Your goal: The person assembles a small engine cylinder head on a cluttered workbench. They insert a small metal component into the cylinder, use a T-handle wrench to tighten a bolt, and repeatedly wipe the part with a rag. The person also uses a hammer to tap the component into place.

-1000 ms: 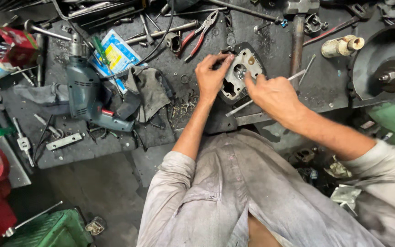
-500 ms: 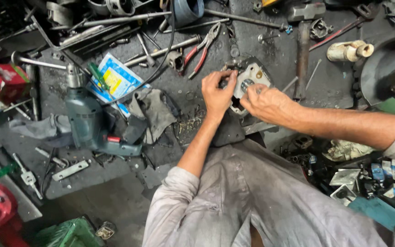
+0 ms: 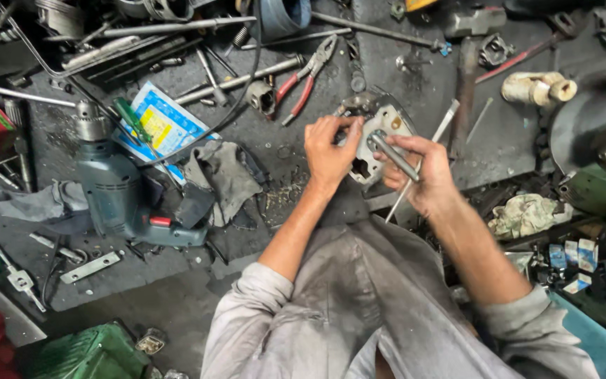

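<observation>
A pale metal cover plate (image 3: pixel 380 137) with round holes lies on the dark, greasy workbench (image 3: pixel 275 203). My left hand (image 3: pixel 327 151) grips the plate's left edge and holds it steady. A short steel rod-shaped tool (image 3: pixel 393 156) is in my right hand (image 3: pixel 419 172), its end set against the plate. A thin metal rod (image 3: pixel 429 151) lies slanted under my right hand. Both forearms reach forward from grey sleeves.
A grey-blue electric drill (image 3: pixel 117 193) lies left, beside a grey rag (image 3: pixel 222 175) and a blue and yellow packet (image 3: pixel 156 126). Red-handled pliers (image 3: pixel 306 77) and long bars lie behind. A bench grinder wheel (image 3: pixel 597 144) stands right, a green crate (image 3: pixel 89 354) at lower left.
The view has shifted right and closer. My right hand has lifted off the plate's right side and now holds the steel tool against it. My left hand stays on the plate.
</observation>
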